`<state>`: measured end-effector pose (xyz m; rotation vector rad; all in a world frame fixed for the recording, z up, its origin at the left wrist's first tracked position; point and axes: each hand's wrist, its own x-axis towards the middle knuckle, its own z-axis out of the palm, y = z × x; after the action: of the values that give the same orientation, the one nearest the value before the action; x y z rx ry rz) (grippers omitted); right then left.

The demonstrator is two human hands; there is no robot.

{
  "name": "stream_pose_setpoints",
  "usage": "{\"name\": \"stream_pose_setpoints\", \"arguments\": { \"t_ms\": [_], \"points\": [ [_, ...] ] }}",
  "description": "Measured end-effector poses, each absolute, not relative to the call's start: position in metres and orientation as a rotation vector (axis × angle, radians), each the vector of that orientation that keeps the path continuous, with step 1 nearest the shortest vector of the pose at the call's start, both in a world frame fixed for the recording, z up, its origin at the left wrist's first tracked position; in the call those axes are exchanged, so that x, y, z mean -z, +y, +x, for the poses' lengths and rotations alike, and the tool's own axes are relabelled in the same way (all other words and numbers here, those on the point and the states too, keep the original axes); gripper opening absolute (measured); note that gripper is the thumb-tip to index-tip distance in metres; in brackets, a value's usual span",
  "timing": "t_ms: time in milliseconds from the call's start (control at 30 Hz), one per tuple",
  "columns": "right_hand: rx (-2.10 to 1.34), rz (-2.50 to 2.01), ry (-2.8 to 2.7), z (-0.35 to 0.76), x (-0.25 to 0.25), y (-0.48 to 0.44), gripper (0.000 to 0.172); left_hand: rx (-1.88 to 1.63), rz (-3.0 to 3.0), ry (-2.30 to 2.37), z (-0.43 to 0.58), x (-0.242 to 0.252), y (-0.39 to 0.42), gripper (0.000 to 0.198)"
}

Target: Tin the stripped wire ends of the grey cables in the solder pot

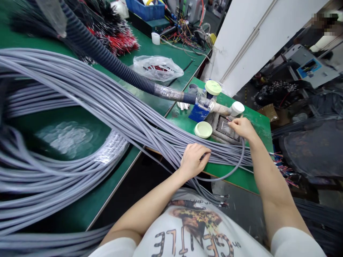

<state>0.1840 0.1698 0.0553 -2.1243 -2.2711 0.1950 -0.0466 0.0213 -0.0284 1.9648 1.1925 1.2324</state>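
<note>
My right hand pinches the stripped end of a grey cable at a low square pot that looks like a solder pot. From that hand the cable loops down and back to the left. My left hand is closed over the thick bundle of grey cables at the bench edge, fingers curled on it and its palm hidden. Past my right forearm, several cable ends show bare coloured wires. A pale green round lid or dish and a white round container stand beside the pot.
A dark corrugated hose runs across the bench to the pot, past a blue box. Behind lie a plastic bag, black and red wires and a blue bin. A white panel rises behind the bench.
</note>
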Motion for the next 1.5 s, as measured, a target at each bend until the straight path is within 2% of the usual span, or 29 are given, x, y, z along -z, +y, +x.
{"name": "stream_pose_setpoints", "arguments": {
  "t_ms": [267, 667, 867, 1033, 1200, 1367, 1500],
  "points": [
    [-0.222, -2.358, -2.068, 0.23, -0.016, 0.193, 0.031, -1.239, 1.966, 1.203, -0.046, 0.029, 0.021, 0.014],
    [-0.289, -2.438, -1.989, 0.234, -0.003, 0.201, 0.029, -1.245, 1.966, 1.206, -0.046, 0.029, 0.022, 0.013],
    [-0.32, -2.374, -1.947, 0.23, -0.01, 0.197, 0.026, -1.24, 1.955, 1.203, -0.045, 0.031, 0.022, 0.013],
    [-0.394, -2.176, -1.891, 0.212, -0.039, 0.156, 0.035, -1.289, 1.891, 1.185, -0.047, 0.031, 0.022, 0.013],
    [-0.861, -1.637, -1.6, 0.167, -0.065, 0.078, 0.032, -1.508, 1.366, 0.991, -0.033, 0.029, 0.019, 0.013],
    [-0.949, -1.484, -1.528, 0.123, -0.063, 0.029, 0.033, -1.404, 0.717, 0.612, 0.007, 0.019, 0.015, 0.036],
    [-0.985, -1.441, -1.514, 0.111, -0.059, 0.016, 0.033, -1.437, 0.506, 0.508, 0.023, 0.005, 0.013, 0.025]
  ]
}}
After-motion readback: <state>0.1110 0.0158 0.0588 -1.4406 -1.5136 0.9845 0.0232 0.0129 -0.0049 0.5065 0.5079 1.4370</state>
